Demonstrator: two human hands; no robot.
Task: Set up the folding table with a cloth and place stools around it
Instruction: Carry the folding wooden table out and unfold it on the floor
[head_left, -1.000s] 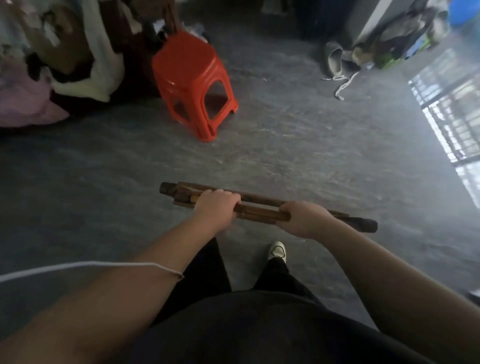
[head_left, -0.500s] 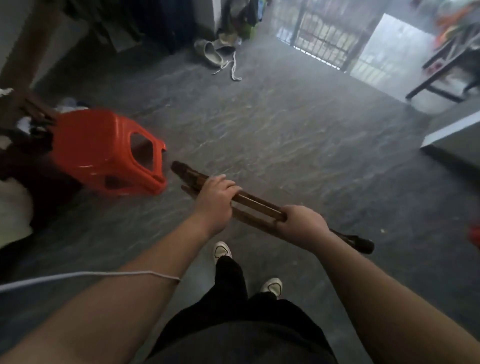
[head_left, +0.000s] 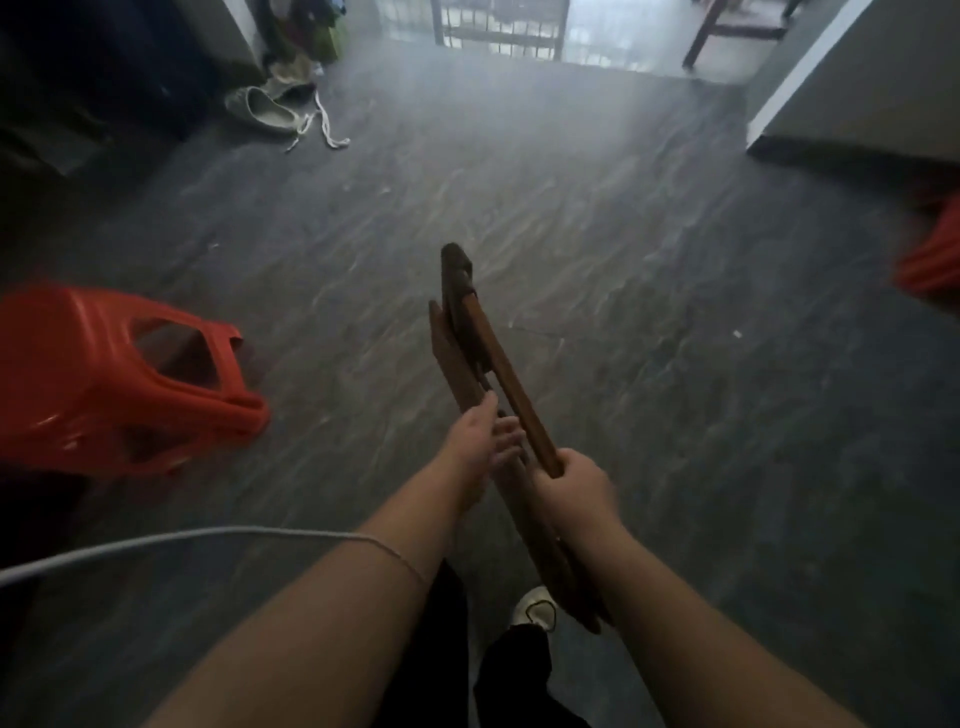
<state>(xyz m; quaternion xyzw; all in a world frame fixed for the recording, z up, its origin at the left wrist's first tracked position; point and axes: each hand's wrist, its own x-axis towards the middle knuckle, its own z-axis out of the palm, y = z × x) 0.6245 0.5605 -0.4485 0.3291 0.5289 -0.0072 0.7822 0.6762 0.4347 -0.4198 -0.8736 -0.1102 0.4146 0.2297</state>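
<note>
Holds folded table frame (head_left: 457, 332) at centre, tip toward 12 o'clock, gripped in left hand (head_left: 475, 441) and right hand (head_left: 576, 493). Risks trapping fingers (head_left: 506, 441) between closing slats (head_left: 501, 364), or clipping red stool (head_left: 104, 374) at 9 o'clock.

Dim, hazy; daylight glare from doorway (head_left: 524, 31) ahead; motion blur, edges warped

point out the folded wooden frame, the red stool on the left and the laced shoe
folded wooden frame (head_left: 488, 340): head view, upper half of its long bar
red stool (head_left: 67, 364): head view, plastic left of the cut-out
shoe (head_left: 260, 110): head view, its pale upper
</note>
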